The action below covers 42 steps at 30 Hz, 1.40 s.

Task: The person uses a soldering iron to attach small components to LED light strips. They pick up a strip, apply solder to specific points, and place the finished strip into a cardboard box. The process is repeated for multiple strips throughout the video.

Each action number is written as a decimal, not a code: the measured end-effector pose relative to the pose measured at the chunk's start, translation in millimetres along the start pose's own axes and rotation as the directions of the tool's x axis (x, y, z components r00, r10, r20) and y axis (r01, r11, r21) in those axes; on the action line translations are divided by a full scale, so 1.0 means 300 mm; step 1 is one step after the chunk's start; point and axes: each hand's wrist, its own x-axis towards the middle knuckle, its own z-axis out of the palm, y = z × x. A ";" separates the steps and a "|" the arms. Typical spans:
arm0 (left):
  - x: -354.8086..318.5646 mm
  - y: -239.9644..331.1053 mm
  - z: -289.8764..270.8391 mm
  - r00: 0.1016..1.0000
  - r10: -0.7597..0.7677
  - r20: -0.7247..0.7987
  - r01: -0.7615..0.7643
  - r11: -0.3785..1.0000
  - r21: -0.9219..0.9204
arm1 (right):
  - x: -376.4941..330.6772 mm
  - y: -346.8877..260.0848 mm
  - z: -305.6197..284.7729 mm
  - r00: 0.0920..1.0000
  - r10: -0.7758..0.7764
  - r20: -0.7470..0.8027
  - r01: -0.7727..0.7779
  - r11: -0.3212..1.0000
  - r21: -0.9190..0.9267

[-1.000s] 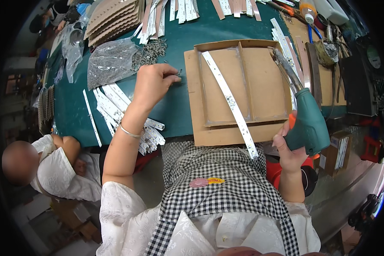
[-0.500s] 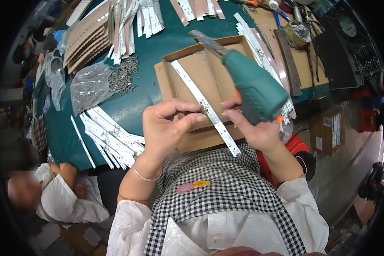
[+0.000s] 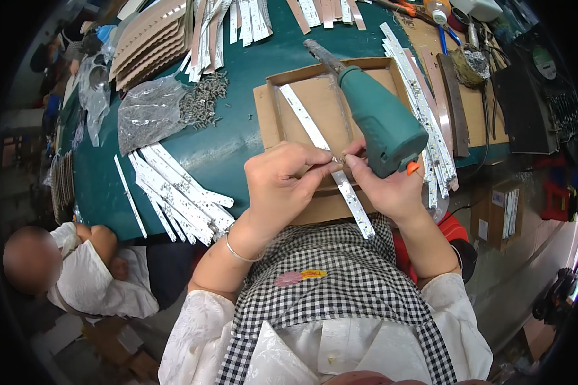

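The tray (image 3: 270,122) lies at the near edge of the worktop (image 3: 276,58), a strip (image 3: 302,115) slanting across it. To its left lies a strip pile (image 3: 173,189); behind that, a bag (image 3: 149,109) beside loose screws (image 3: 204,99). More strips (image 3: 425,112) lie right of the tray.

A hand could pass over the tabletop (image 3: 239,142) between the screw pile (image 3: 202,101) and the cardboard tray (image 3: 268,119). The green tool (image 3: 382,122) blocks the tray's right side from above

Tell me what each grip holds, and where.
Right grip: green tool, apparently from below near its rear. Left grip: at the white strip; what it pinches cannot be told.
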 end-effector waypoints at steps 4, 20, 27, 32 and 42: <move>0.007 -0.015 0.007 0.998 0.064 -0.015 -0.063 0.996 0.070 | 0.013 0.023 0.021 0.999 0.028 -0.042 -0.024 0.996 0.086; 0.021 -0.076 -0.038 0.977 0.091 0.195 -0.189 0.794 0.577 | 0.038 0.003 0.017 0.999 0.000 -0.042 0.000 1.000 -0.009; 0.006 -0.028 0.032 0.991 -0.134 0.028 0.134 0.991 0.000 | 0.033 0.011 0.033 0.993 0.097 -0.070 -0.093 0.994 0.060; 0.011 -0.013 0.051 0.924 -0.358 0.135 0.382 0.855 -0.350 | 0.024 0.012 0.024 0.993 0.072 -0.096 -0.065 0.996 0.065; -0.007 -0.041 0.051 0.942 -0.318 0.111 0.334 0.836 -0.435 | 0.011 -0.004 0.006 0.986 0.135 -0.100 -0.125 0.988 0.095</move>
